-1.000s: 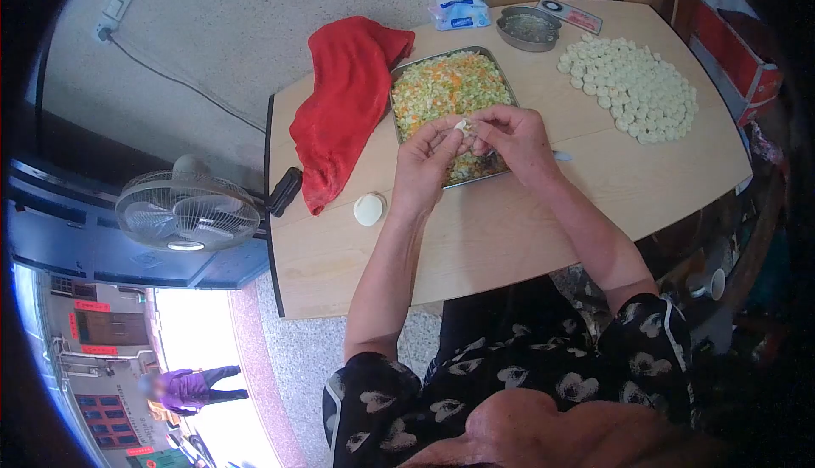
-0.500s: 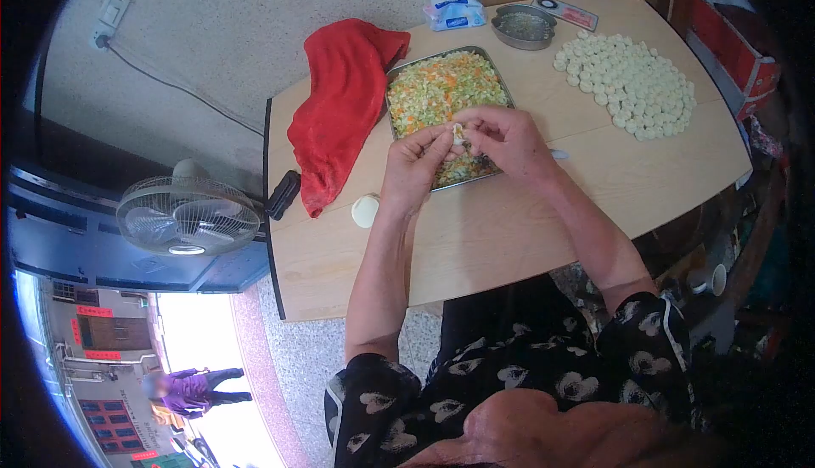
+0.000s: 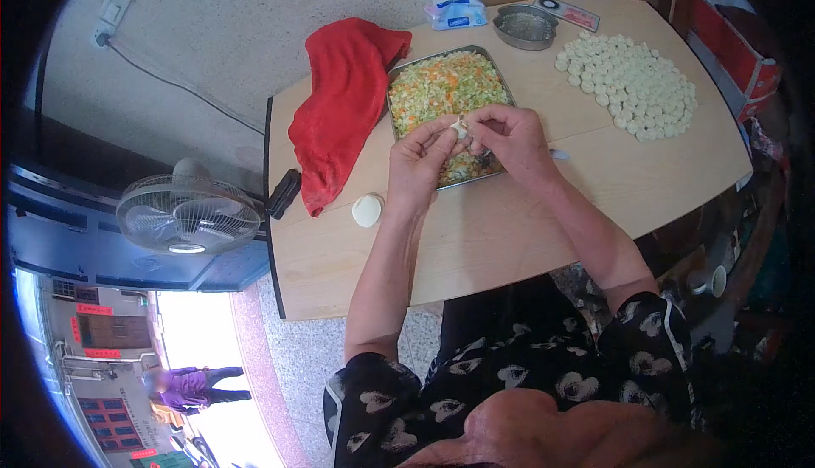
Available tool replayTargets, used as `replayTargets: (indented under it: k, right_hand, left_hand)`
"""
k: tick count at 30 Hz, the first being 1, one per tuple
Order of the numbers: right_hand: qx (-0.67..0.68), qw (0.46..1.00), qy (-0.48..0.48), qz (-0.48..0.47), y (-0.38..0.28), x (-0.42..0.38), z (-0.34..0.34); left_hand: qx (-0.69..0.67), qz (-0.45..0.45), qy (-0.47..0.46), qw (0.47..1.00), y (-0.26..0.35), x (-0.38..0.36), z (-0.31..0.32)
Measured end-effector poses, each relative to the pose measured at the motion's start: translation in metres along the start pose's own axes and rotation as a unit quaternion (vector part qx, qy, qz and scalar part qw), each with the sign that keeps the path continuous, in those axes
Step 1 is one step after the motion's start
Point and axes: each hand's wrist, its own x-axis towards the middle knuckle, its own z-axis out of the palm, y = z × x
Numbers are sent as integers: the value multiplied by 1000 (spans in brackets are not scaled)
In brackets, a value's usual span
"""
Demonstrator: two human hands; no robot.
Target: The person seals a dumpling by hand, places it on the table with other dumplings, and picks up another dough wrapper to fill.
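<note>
My left hand [image 3: 422, 155] and my right hand [image 3: 514, 142] pinch a small white dough wrapper [image 3: 460, 129] between their fingertips. Both hands are over the lower part of a metal tray [image 3: 511, 94] heaped with chopped green, white and orange vegetables [image 3: 450, 86]. A handle, pale at its end [image 3: 559, 155], pokes out beside my right wrist. Left of my left forearm, round flat wrappers [image 3: 368, 211] lie on the table. Many small pale dough pieces [image 3: 628, 86] cover the table's right side.
A red cloth [image 3: 344, 103] lies left of the tray, near a black object [image 3: 283, 194]. Behind stand a tissue pack [image 3: 456, 5], a metal bowl [image 3: 525, 27] and a flat box [image 3: 567, 14]. A fan [image 3: 188, 216] is beyond the table's left edge. A person [image 3: 191, 390] stands outside.
The fingers of both hands have shifted slightly around the wrapper, and its top looks more gathered. The filling seen inside it before is now mostly hidden.
</note>
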Motion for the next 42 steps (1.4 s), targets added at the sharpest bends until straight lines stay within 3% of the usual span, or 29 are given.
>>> replayTargets:
  k: [17,26,42]
  right_hand:
    - [-52,995,-58,-59,-3,1,1]
    - [-5,1000,-13,-19,7,1,0]
    - [41,999,-25,9,3,2,-3]
  left_hand:
    - [30,-25,-43,998,4,2,-12]
    - [-2,31,-33,999,-4,4,-8]
    - [0,58,-11,998,-3,3,-4]
